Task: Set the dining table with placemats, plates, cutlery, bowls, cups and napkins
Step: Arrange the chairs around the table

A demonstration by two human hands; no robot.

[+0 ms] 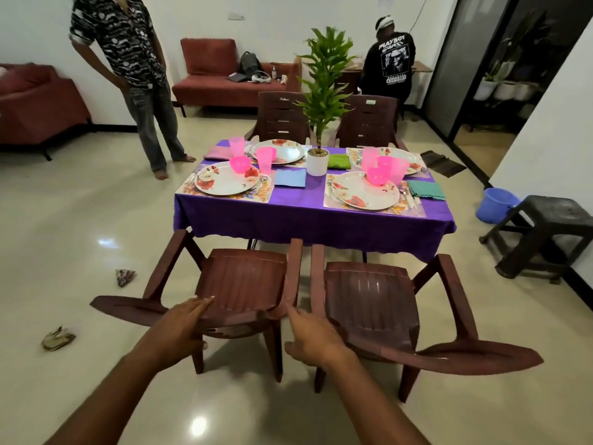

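Head view: both hands reach to the near chair [244, 284] before the set table [314, 216].
Left hand [179, 329] and right hand [313, 338] have relaxed fingers, gripping nothing; plates [365, 191], cups [264, 159], bowls [240, 164] and napkins [290, 178] lie on the table.

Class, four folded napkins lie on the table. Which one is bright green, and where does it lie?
The green napkin, just right of the white plant pot at the centre. The others are blue, teal and pinkish-purple.
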